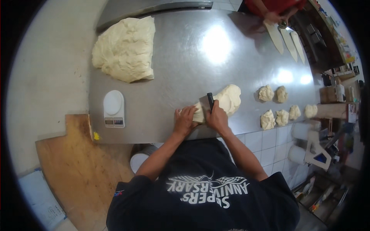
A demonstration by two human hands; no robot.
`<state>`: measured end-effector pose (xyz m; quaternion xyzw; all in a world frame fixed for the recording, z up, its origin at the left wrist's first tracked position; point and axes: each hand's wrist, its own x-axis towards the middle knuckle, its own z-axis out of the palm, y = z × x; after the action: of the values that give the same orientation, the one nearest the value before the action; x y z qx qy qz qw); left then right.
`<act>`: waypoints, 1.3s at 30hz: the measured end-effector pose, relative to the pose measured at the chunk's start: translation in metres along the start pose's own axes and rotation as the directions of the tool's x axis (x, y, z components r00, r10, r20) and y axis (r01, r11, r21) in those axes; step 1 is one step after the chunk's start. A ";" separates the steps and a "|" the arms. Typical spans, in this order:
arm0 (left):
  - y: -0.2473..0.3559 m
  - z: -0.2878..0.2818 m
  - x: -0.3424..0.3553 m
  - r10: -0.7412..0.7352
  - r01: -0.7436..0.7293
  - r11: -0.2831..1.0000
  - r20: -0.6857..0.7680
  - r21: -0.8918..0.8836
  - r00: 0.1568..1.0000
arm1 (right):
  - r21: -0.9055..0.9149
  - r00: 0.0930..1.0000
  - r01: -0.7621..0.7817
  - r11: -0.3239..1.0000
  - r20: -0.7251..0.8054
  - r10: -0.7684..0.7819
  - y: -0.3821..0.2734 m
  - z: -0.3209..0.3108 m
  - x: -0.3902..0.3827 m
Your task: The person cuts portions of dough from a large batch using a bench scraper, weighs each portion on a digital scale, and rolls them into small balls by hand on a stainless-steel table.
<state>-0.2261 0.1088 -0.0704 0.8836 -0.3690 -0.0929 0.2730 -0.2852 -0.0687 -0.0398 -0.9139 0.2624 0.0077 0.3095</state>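
A piece of pale dough (229, 101) lies on the steel table in front of me. My right hand (217, 117) is closed round a dough cutter (210, 101) with a black handle, pressed down across the dough; its blade is hidden. Just to the left, my left hand (185, 120) grips the near end of the same dough with curled fingers. A big slab of dough (125, 50) rests at the far left. Nearer to me on that side is a white kitchen scale (113, 109) with nothing on its plate.
Several dough lumps, such as one lump (266, 93), sit on the table (173, 50) at the right. At the far right, a co-worker in red has a hand (272, 17) by long flat dough strips (287, 43). A wooden board (88, 154) stands at the table's left end.
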 end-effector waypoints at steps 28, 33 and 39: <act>-0.176 -0.255 -0.063 -0.329 0.176 0.927 -0.490 -0.332 0.807 | 0.653 0.959 -0.276 0.705 0.232 0.161 -0.009 0.009 -0.012; -0.308 -0.249 -0.088 -0.318 0.316 0.947 -0.324 -0.060 0.891 | 0.618 0.932 -0.356 0.701 0.290 0.218 -0.008 -0.004 0.000; -0.244 -0.219 -0.066 -0.302 0.566 0.801 -0.685 0.194 0.663 | 0.697 0.938 -0.299 0.651 0.087 0.337 0.035 -0.058 0.033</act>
<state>-0.0464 0.3874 -0.0251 0.9613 -0.0411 0.2162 0.1658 -0.2827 -0.1407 -0.0188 -0.6671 0.4088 -0.0611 0.6197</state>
